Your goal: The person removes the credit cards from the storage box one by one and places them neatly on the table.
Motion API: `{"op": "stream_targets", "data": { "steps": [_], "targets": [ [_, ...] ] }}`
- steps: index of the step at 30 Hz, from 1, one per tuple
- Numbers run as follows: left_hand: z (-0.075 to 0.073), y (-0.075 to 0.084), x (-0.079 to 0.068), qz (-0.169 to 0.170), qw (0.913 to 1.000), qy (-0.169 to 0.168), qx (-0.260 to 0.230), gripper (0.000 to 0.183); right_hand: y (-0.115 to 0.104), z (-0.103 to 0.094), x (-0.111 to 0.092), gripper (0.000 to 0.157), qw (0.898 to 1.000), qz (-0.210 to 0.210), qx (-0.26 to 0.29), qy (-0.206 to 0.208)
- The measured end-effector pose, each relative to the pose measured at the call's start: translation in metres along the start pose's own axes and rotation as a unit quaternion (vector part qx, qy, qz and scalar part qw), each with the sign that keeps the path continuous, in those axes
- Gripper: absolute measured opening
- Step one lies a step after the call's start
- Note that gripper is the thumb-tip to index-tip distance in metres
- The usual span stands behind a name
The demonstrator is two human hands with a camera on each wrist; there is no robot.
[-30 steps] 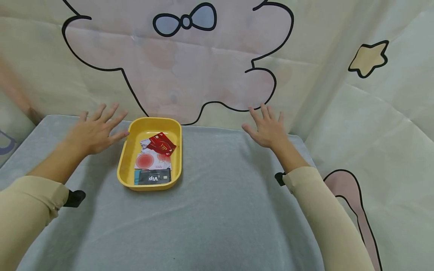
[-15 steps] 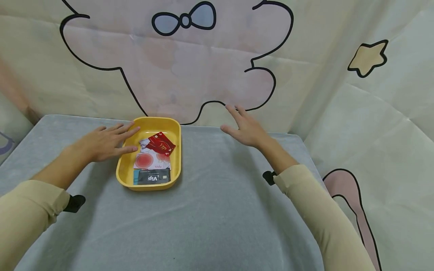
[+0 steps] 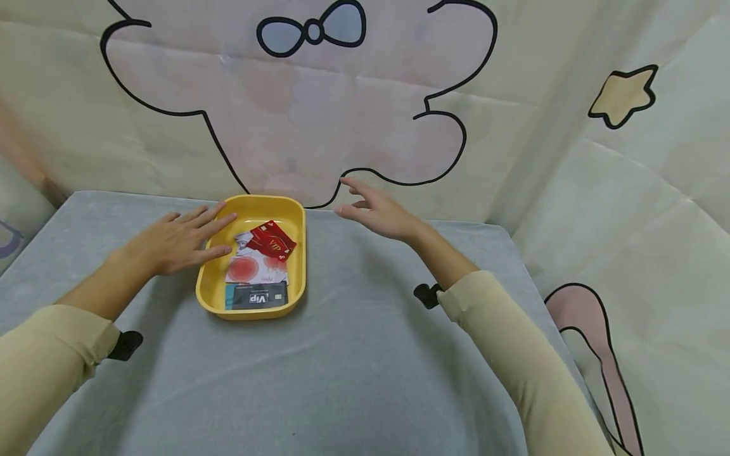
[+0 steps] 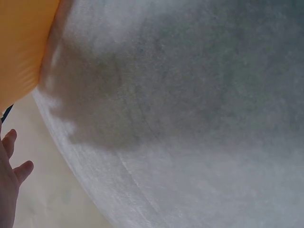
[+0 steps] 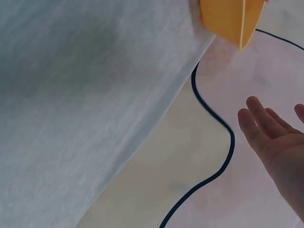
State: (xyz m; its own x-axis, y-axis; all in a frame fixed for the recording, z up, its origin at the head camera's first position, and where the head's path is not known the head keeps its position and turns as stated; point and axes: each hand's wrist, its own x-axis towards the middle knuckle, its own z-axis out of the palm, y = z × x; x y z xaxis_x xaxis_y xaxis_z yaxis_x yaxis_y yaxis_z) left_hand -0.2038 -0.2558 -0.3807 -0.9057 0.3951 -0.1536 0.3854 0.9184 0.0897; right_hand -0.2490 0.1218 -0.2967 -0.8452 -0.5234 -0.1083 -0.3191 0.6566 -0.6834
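With the yellow tray (image 3: 245, 315) partly under the spread fingers of the left hand (image 3: 185, 242) and left of the loosely parted, empty fingers of the right hand (image 3: 376, 215), level, gentle contact should keep the cards (image 3: 259, 269) from sliding, cards the left wrist view hides behind the outer wall but the head view shows.

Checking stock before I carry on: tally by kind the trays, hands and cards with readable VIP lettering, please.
Yellow tray: 1
Hands, left hand and right hand: 2
Red card lettered VIP: 1
Dark card lettered Vip: 1
Total: 5
Other cards overlap; their number cannot be told.
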Motion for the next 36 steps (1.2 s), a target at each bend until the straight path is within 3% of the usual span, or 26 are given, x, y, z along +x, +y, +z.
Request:
{"op": "stream_targets", "data": {
  "steps": [16,28,36],
  "targets": [
    [0.004,0.000,-0.002,-0.005,0.9999,0.012,-0.011,0.078,-0.040,0.040,0.035,0.075,0.996,0.038,0.055,-0.052],
    [0.005,0.000,0.001,0.006,0.9999,0.012,0.001,0.078,-0.049,0.060,0.050,0.074,0.981,0.064,0.158,-0.092],
    [0.006,-0.001,0.000,0.003,0.9996,0.021,-0.016,0.080,-0.060,0.074,0.059,0.071,0.973,0.099,0.177,-0.110]
  ]
}}
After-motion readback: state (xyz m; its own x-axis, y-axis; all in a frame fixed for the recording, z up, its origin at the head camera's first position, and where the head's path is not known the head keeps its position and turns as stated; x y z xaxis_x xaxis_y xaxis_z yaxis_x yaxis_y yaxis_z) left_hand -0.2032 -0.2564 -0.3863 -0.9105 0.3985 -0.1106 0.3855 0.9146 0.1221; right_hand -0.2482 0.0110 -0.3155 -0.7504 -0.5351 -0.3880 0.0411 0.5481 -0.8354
